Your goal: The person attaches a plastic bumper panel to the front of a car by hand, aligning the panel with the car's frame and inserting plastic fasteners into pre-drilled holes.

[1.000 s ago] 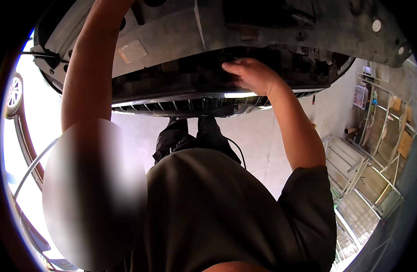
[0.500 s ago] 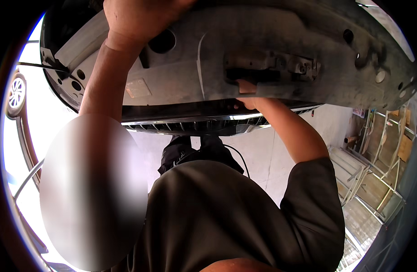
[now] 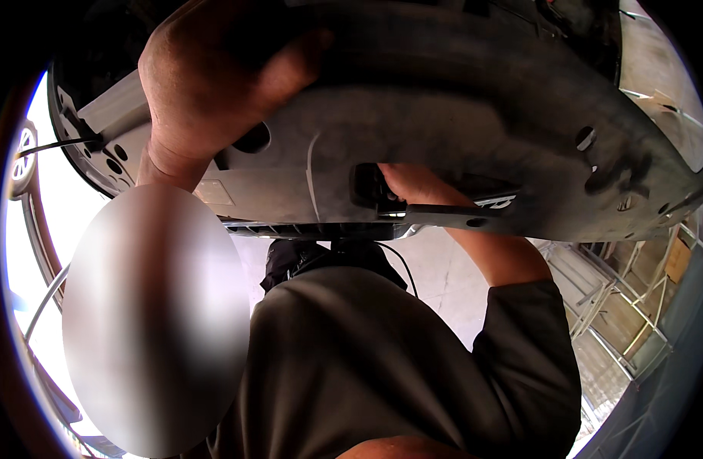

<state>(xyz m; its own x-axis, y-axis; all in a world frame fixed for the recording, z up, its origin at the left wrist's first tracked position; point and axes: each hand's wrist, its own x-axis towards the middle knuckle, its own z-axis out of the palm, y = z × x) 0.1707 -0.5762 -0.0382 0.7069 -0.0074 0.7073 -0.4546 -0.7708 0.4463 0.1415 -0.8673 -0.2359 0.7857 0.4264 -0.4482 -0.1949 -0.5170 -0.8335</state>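
A broad dark panel [image 3: 397,122], pierced by round holes and a slot, spans the front of a car. My left hand [image 3: 202,88] is closed over its far edge at the upper left, thumb on top; the other fingers are hidden beyond the edge. My right forearm passes below the panel's near lip. Up in the slot [image 3: 359,183] shows my right hand [image 3: 416,182], its fingers curled inward with the tips in shadow. Whatever they hold, if anything, is not visible. Just under the near lip runs the car's grille [image 3: 290,229].
Another car's wheel [image 3: 22,162] stands at the far left. To the right is a metal tube frame [image 3: 596,298] on the floor. A thin black cable [image 3: 401,264] hangs beside my legs, and a dark rod [image 3: 61,145] sticks out at the panel's left end.
The panel has shifted toward me and tilted, covering more of the grille. My left hand moved along with it. My right hand now shows through the slot, where latch-like metal parts were visible before.
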